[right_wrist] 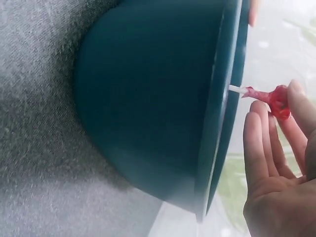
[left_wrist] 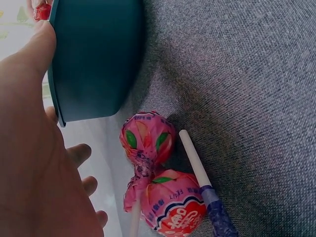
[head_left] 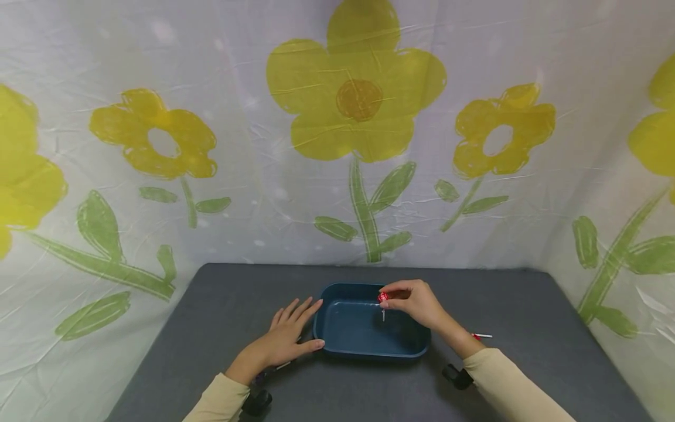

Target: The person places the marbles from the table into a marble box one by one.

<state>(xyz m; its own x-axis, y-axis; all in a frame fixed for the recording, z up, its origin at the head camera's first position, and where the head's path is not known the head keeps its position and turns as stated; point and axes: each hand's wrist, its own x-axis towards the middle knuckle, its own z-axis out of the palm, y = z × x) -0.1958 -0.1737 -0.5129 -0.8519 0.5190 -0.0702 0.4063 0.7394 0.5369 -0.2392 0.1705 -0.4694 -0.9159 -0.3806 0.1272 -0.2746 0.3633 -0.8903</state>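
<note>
A dark teal basin [head_left: 364,351] rests on the grey table, and no other item shows inside it in the head view. Above its back right part my right hand [head_left: 416,302] pinches a red-wrapped lollipop [head_left: 382,298] by its head, stick pointing down. The same lollipop [right_wrist: 280,102] appears between thumb and fingers in the right wrist view. Fingers spread, my left hand [head_left: 285,337] touches the basin's left rim with thumb and fingertips. Below that hand, pink-wrapped lollipops [left_wrist: 180,207] and a purple-wrapped one [left_wrist: 219,215] lie on the cloth.
Another red lollipop [head_left: 481,336] with a white stick lies right of the basin, partly behind the right forearm. Grey cloth [head_left: 253,287] covers the table. A hanging sheet [head_left: 253,176] printed with yellow flowers closes off the back and sides.
</note>
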